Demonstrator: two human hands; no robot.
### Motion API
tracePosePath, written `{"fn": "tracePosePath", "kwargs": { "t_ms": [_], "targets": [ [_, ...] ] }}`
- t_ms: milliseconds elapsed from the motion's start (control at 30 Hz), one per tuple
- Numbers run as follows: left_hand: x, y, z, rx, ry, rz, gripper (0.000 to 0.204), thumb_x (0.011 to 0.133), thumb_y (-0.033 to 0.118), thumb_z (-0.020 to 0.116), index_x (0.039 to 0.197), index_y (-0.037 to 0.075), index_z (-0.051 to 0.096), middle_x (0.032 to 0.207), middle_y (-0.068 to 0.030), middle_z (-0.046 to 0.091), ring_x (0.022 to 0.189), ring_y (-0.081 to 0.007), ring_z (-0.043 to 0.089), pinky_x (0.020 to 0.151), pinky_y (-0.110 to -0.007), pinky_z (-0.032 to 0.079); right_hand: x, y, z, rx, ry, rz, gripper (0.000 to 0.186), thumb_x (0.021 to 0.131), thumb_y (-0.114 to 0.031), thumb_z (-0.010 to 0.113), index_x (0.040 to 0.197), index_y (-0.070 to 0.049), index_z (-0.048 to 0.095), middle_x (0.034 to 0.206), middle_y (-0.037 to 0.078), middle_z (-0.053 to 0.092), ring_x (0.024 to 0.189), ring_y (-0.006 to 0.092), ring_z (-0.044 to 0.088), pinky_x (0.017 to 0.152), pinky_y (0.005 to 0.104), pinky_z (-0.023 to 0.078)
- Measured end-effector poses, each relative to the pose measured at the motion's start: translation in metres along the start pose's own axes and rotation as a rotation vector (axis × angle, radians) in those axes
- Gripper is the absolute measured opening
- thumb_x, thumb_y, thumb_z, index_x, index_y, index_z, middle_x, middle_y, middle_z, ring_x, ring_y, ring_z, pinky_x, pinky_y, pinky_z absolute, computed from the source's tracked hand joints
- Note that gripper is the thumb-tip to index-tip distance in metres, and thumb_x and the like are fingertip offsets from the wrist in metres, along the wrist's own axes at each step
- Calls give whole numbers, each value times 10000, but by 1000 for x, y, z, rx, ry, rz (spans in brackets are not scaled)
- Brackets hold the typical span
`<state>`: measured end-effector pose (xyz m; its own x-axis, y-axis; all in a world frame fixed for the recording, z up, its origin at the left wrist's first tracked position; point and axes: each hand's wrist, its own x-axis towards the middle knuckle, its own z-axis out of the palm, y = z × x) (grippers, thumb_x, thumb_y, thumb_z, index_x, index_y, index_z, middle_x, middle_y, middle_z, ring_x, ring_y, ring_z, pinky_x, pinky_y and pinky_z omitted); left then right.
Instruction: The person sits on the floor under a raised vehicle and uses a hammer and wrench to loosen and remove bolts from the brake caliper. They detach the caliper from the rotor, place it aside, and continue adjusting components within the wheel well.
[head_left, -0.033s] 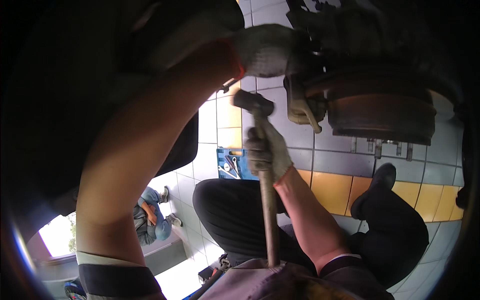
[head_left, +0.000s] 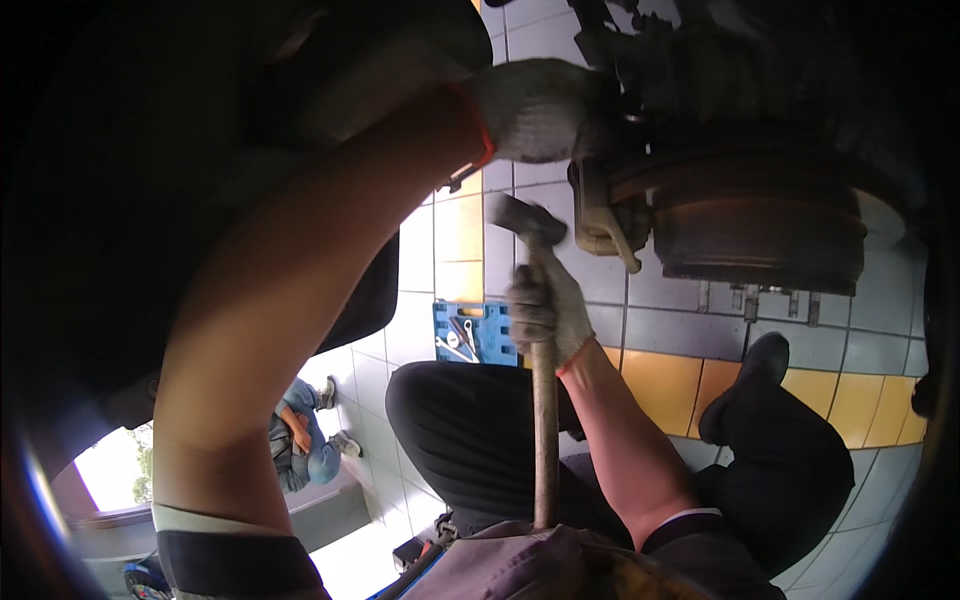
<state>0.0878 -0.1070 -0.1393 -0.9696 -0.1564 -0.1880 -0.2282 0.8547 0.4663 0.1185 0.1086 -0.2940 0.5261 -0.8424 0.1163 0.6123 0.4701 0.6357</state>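
Observation:
My right hand (head_left: 552, 305), in a pale glove with darkened fingers, is wrapped round the wooden handle of a hammer (head_left: 545, 430), close below its head. The dark hammer head is tilted and stands apart from the brake caliper (head_left: 600, 215) to its right. My left hand (head_left: 535, 112), also gloved, reaches up beside the caliper; its fingers are lost in shadow. A metal tool end (head_left: 462, 178) pokes out beneath the left wrist; whether that hand holds it, I cannot tell. Right of the caliper is the rusty brake disc (head_left: 760, 235) with wheel studs at its lower edge.
A blue tool case (head_left: 487, 330) with wrenches lies on the tiled floor beyond my left knee (head_left: 450, 420). My other leg (head_left: 790, 450) is bent at the right. A seated person (head_left: 305, 440) is off to the left. Dark vehicle bodywork (head_left: 110, 250) fills the left side.
The hammer and my right hand have shifted slightly right and down, with the hammer head nearer the caliper. My left hand stays at nearly the same place.

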Motion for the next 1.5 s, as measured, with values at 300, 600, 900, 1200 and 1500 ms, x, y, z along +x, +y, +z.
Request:
{"fn": "tracePosePath", "kwargs": {
  "t_ms": [300,600,900,1200,1500],
  "targets": [
    [5,24,-19,624,-178,60,342,1109,291,478,1259,33,644,1084,-164,724,994,-279,710,905,-348,580,-18,-32,7,115,-147,135,390,1103,-459,491,873,-154,569,615,-82,436,453,27,408,364,223,339],
    [-34,39,-28,947,282,94,390,1012,272,583,1316,30,619,1225,-194,698,1077,-324,696,952,-422,562,-142,-104,-176,-976,1285,-273,234,942,-241,657,797,-100,538,607,52,513,455,213,511,440,379,457],
    [-119,154,-1,-125,335,-846,389,1071,315,509,1276,13,646,1223,-238,685,1140,-373,674,965,-478,541,-220,-137,-200,-1157,1525,-237,141,932,-183,673,917,-49,632,706,95,629,545,255,614,488,437,524],
    [-35,116,-70,941,-527,-787,258,1002,257,630,1103,57,759,956,-108,740,788,-234,719,706,-426,593,-225,-137,-181,-1494,1635,-16,170,912,-174,668,910,-4,658,712,119,660,558,265,643,510,441,544],
    [60,129,-67,1116,-537,-597,215,920,263,710,1079,136,781,1001,-54,755,856,-227,716,755,-419,601,-224,-145,-196,-1449,1625,-33,178,887,-169,679,925,3,660,728,125,660,592,276,650,544,458,546]
  ]
}}
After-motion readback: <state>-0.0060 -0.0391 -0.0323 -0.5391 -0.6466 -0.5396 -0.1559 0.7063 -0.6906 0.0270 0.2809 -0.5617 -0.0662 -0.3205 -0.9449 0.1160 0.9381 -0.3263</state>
